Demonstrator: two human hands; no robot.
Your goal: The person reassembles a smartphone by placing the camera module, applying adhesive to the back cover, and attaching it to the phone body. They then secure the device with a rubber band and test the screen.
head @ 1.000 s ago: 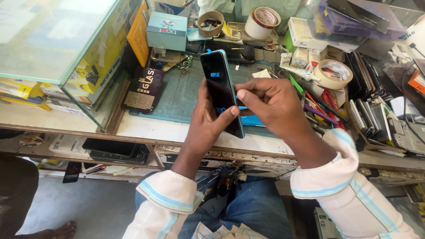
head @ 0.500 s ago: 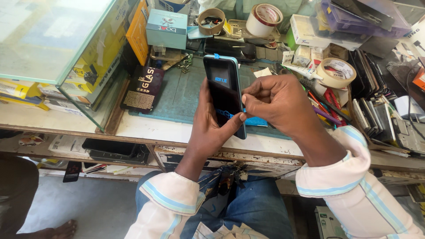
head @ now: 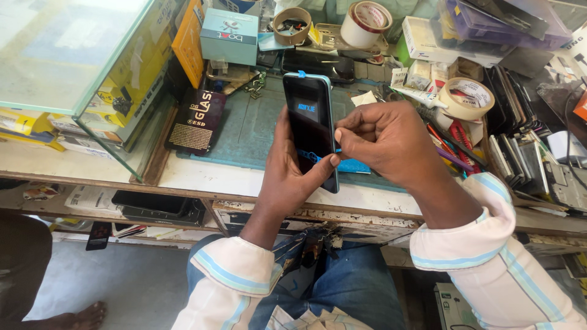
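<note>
Two hands work one smartphone. Left hand wraps the phone from behind, thumb closed over its lower right edge, holding it upright and tilted above the green work mat. Right hand is curled almost shut, fingertips pinched at the phone's right edge; whether it grips a tab or a tool there is too small to tell. Phone screen faces the camera, dark glass with a small blue label near the top, a blue tab at the top edge and a blue strip low on the glass. Judging by those tabs, a film or protector sits on the screen and its peel-off parts are not yet removed; alignment looks done, peeling and pressing look left. Around the mat: dark flat packet to the left, teal box behind, tape rolls right and back, glass display case on the tabletop far left, stacked phone parts far right.
</note>
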